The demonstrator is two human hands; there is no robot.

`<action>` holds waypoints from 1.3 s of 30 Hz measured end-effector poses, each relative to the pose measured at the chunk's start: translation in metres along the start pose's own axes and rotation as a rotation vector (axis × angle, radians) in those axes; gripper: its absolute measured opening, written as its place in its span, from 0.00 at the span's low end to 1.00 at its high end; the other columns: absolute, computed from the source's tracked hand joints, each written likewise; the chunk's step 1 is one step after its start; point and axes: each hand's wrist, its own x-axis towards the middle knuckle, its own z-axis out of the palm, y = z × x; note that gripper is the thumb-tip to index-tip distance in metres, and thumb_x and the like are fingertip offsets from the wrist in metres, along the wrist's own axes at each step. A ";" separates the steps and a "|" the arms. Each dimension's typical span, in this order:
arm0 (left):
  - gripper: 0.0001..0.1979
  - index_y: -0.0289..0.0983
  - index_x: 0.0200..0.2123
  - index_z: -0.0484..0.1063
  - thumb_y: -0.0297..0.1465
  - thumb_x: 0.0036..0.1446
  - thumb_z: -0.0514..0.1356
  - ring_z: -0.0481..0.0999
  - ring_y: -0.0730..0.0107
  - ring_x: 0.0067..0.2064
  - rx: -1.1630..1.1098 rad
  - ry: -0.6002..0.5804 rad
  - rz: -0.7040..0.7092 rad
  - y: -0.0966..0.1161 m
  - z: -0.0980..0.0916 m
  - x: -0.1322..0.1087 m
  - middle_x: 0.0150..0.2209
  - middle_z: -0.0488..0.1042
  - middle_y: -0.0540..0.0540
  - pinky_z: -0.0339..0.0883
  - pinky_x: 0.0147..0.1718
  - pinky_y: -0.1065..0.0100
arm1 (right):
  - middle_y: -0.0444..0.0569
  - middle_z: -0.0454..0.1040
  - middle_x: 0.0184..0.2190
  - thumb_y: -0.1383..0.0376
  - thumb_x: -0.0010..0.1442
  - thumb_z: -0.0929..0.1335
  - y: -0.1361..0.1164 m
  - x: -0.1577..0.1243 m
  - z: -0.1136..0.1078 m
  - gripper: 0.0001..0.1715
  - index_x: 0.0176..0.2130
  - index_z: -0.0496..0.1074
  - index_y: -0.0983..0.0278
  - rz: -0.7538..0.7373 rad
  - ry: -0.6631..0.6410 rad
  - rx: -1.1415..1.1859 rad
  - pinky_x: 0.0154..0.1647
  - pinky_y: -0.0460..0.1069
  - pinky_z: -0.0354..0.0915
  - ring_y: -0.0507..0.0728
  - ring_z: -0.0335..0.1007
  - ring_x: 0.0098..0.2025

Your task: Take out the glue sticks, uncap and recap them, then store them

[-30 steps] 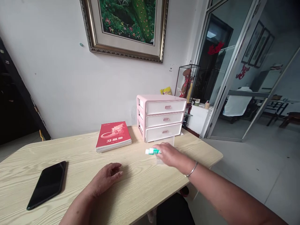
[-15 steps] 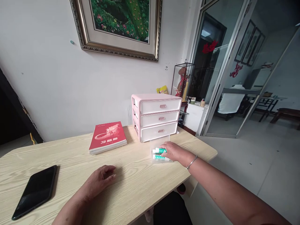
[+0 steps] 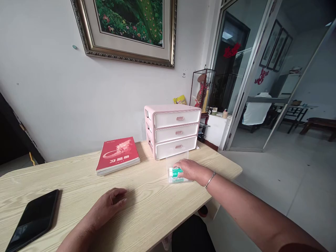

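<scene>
A clear plastic box (image 3: 170, 161) with its lid raised stands in front of the pink and white drawer unit (image 3: 178, 133). Green and white tubes (image 3: 174, 172) lie in the box. My right hand (image 3: 187, 169) reaches over the box from the right, its fingers closed on the upper tube; the fingers hide part of it. Resting on the table, my left hand (image 3: 111, 204) is empty, with thumb and fingers apart and slightly curled.
The wooden table (image 3: 141, 217) bears a red book (image 3: 118, 154) left of the drawers and a black phone (image 3: 33, 220) at the far left. A framed picture (image 3: 128, 57) hangs on the wall behind.
The view has shifted slightly. The upper tube in my right hand's fingers has turned a little and sits lower, closer to the other. My left hand has stayed in place.
</scene>
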 end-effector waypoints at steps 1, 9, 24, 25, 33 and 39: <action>0.23 0.40 0.46 0.77 0.48 0.52 0.62 0.77 0.50 0.50 0.003 -0.006 0.001 0.000 0.000 0.000 0.47 0.80 0.42 0.71 0.51 0.57 | 0.52 0.77 0.44 0.67 0.55 0.73 0.000 0.000 0.001 0.20 0.49 0.77 0.62 0.005 0.013 -0.006 0.45 0.49 0.61 0.60 0.71 0.47; 0.22 0.41 0.45 0.77 0.48 0.52 0.62 0.77 0.49 0.50 0.001 -0.001 0.005 0.001 0.000 0.001 0.46 0.80 0.43 0.71 0.50 0.56 | 0.51 0.78 0.34 0.67 0.65 0.63 -0.003 -0.009 0.010 0.15 0.35 0.79 0.62 0.025 0.012 0.000 0.43 0.49 0.63 0.58 0.72 0.41; 0.31 0.40 0.61 0.64 0.45 0.57 0.61 0.73 0.54 0.55 -0.022 0.160 0.215 0.054 0.054 0.020 0.57 0.70 0.36 0.73 0.46 0.57 | 0.51 0.79 0.41 0.57 0.56 0.67 0.034 -0.002 0.037 0.16 0.40 0.75 0.64 0.257 0.524 1.223 0.50 0.52 0.67 0.60 0.74 0.45; 0.32 0.41 0.63 0.61 0.44 0.58 0.61 0.72 0.54 0.57 -0.006 0.153 0.249 0.059 0.058 0.023 0.59 0.68 0.36 0.72 0.48 0.56 | 0.51 0.79 0.41 0.58 0.56 0.67 0.036 -0.008 0.038 0.14 0.39 0.75 0.64 0.251 0.509 1.215 0.50 0.53 0.67 0.60 0.74 0.45; 0.43 0.40 0.69 0.51 0.32 0.53 0.65 0.58 0.51 0.68 0.242 0.072 0.475 0.099 0.106 0.072 0.71 0.50 0.36 0.59 0.64 0.51 | 0.51 0.73 0.55 0.73 0.57 0.63 0.041 -0.053 0.039 0.25 0.52 0.74 0.61 0.005 0.431 0.548 0.64 0.58 0.59 0.59 0.67 0.59; 0.26 0.39 0.60 0.69 0.31 0.58 0.61 0.71 0.54 0.61 0.459 0.017 0.564 0.094 0.123 0.093 0.65 0.64 0.38 0.68 0.58 0.55 | 0.56 0.69 0.60 0.67 0.59 0.70 0.042 -0.067 0.047 0.27 0.58 0.70 0.63 -0.185 0.427 0.177 0.65 0.60 0.61 0.63 0.63 0.64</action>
